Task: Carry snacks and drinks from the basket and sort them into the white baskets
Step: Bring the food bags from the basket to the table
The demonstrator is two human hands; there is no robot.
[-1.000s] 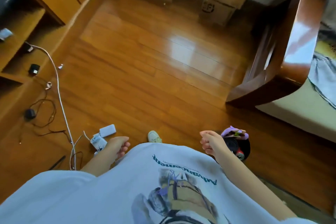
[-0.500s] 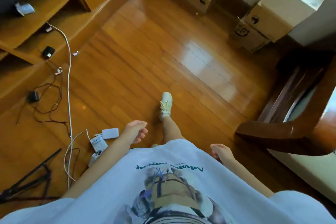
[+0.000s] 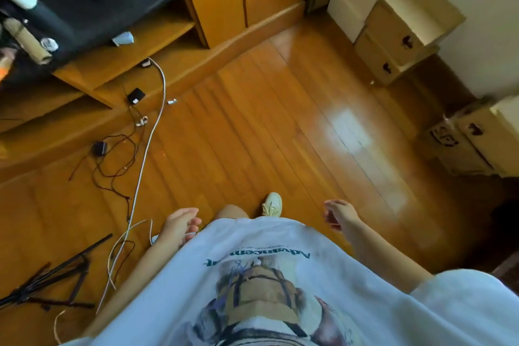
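I am standing on a wooden floor point(image 3: 252, 132) and looking down at my white printed shirt. My left hand point(image 3: 181, 223) hangs beside my hip with loosely curled fingers and holds nothing. My right hand point(image 3: 338, 213) swings in front of my right side, fingers relaxed, also holding nothing. No basket, snack or drink shows in this view. One foot in a pale sneaker point(image 3: 271, 204) is set forward on the floor.
A low wooden cabinet point(image 3: 219, 5) with a dark top runs along the upper left. White and black cables point(image 3: 148, 132) trail over the floor at left, beside a black folded stand point(image 3: 50, 286). Cardboard boxes point(image 3: 398, 39) stack at the upper right.
The view has swung left, away from the wooden bed frame, toward the cabinet. The dark container with purple and red items seen by my right hand earlier has left the view. Both hands hold nothing.
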